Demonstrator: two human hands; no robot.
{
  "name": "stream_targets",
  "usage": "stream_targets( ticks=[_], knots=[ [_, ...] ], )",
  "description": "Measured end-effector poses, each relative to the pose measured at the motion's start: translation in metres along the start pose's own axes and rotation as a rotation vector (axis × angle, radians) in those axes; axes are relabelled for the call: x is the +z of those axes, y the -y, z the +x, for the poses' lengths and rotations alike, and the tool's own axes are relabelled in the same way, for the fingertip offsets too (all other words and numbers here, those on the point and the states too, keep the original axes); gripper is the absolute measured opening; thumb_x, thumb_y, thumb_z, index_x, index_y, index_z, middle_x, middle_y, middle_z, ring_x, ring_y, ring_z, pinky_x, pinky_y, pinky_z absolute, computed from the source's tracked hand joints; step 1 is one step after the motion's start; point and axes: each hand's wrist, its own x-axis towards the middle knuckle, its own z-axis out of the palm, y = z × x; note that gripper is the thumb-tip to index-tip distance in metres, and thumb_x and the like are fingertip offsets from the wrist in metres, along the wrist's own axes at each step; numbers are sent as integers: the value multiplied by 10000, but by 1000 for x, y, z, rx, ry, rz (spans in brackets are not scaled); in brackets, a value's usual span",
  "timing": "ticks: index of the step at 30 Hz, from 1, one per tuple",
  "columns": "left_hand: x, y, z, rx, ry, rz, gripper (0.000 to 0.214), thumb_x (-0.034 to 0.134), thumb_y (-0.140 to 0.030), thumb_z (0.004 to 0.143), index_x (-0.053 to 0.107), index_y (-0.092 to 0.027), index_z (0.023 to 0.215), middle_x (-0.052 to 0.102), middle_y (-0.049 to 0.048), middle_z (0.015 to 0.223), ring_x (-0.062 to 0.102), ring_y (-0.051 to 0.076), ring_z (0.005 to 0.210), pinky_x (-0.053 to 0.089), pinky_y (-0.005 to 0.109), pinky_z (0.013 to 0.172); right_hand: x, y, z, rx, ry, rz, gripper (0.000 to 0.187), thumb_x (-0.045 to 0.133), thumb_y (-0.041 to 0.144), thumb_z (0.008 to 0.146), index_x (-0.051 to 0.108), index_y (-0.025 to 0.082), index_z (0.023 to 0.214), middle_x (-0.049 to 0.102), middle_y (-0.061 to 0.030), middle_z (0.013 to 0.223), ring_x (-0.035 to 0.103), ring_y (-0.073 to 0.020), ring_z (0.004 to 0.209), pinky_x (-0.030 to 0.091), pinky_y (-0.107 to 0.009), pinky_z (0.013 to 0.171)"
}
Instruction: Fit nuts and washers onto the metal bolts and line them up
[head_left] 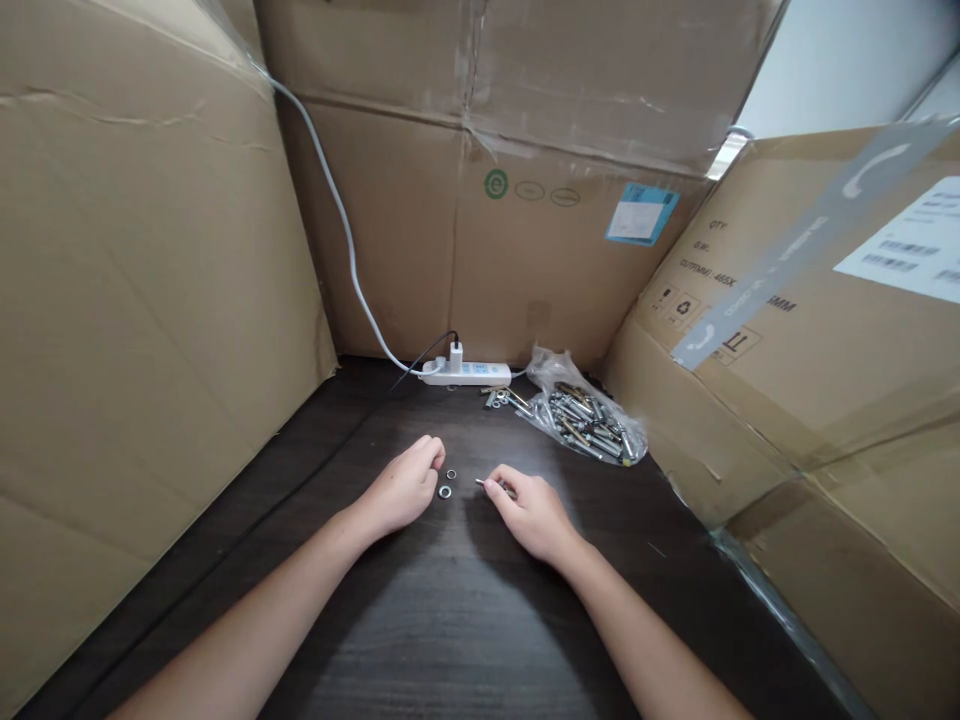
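My right hand (531, 512) is closed in a pinch round a slim silver metal bolt (480, 482). Its tip pokes out to the left past the thumb, and the fingers cover most of the rest. To the left, my left hand (407, 487) rests low over the dark table with its fingers curled in; whatever they may hold is hidden. Between the two hands, closer to the left one, lie a small metal ring (451, 474) and a metal nut or washer (445, 492), too small to tell which.
A clear plastic bag (551, 372) full of metal bolts lies at the back right, with loose hardware (501, 398) beside it. Behind is a white power strip (480, 374) with a plugged-in adapter. Cardboard boxes (390, 250) wall in the table (450, 620); a black cable (300, 480) crosses its left side.
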Motion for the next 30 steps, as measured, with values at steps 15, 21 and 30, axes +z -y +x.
stream_targets(
  ticks=[15, 21, 30],
  knots=[
    [7, 24, 112, -234, -52, 447, 465, 383, -219, 840, 453, -189, 1298, 579, 131, 1180, 548, 270, 1076, 406, 381, 903, -2, 0, 1, -14, 2, -6, 294, 405, 426, 901, 635, 250, 852, 624, 24, 630, 526, -122, 565, 248, -220, 533],
    [2, 34, 111, -182, 3, 446, 381, 398, -230, 843, 535, -232, 1199, 600, 72, 1185, 547, 234, 1100, 401, 338, 931, -3, -3, 4, -3, 9, -1, 288, 412, 425, 899, 638, 251, 860, 634, 24, 644, 531, -120, 575, 250, -219, 533],
    [-14, 44, 112, -202, 102, 422, 347, 452, -400, 851, 503, -270, 1169, 626, 55, 1152, 591, 243, 1043, 461, 320, 835, -3, -4, 4, -1, 22, -15, 287, 414, 433, 899, 641, 260, 874, 659, 22, 679, 555, -125, 594, 259, -221, 544]
  ],
)
